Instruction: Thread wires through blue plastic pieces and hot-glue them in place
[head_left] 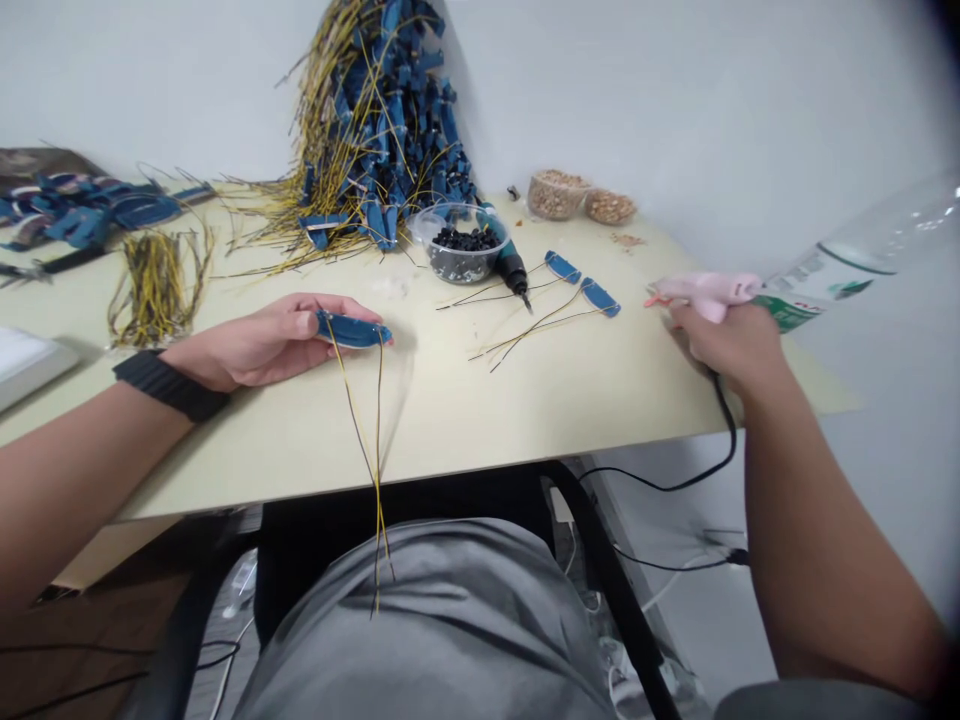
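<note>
My left hand (274, 342) is closed on a blue curved strip-shaped part (352, 331), held level just above the table with the thumb on its left end. From that part two thin yellow-and-black wires hang down, crossing past the table's front edge over my lap. At the right, my right hand (739, 345) grips a pink hot glue gun (709, 288) by its handle, nozzle facing left. A black cord runs down from it. Between my hands lie two similar blue wired parts (601, 297), their leads stretched to the left.
A tall pile of blue wired parts (390, 130) leans on the wall. Before it are a clear tub (459, 268) of small black pieces and a power screwdriver (512, 268). A plastic bottle (832, 268) stands behind the glue gun; a wire bundle (156, 285) lies left.
</note>
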